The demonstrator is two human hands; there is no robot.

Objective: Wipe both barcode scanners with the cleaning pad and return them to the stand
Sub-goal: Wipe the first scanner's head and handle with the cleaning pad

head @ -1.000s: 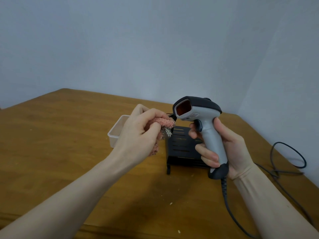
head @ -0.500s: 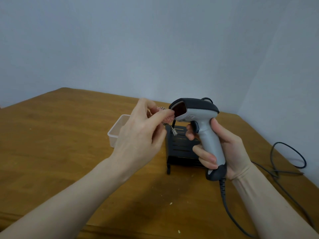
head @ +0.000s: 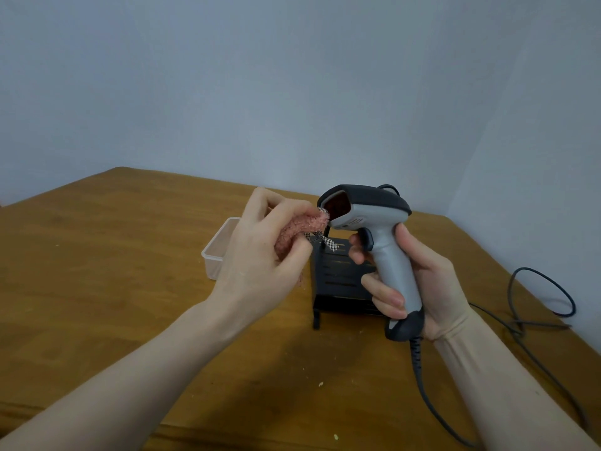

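right hand [head: 422,281] wrapped round grey scanner [head: 383,242] handle, held above black stand [head: 338,281]; left hand [head: 266,255] bunching pink cleaning pad [head: 302,227] against its window. wiping underway, likely; second scanner unseen, returns pending.

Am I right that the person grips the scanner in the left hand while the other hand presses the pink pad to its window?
Not quite: the head view shows the right hand gripping the scanner; the left hand presses the pink pad to its window.
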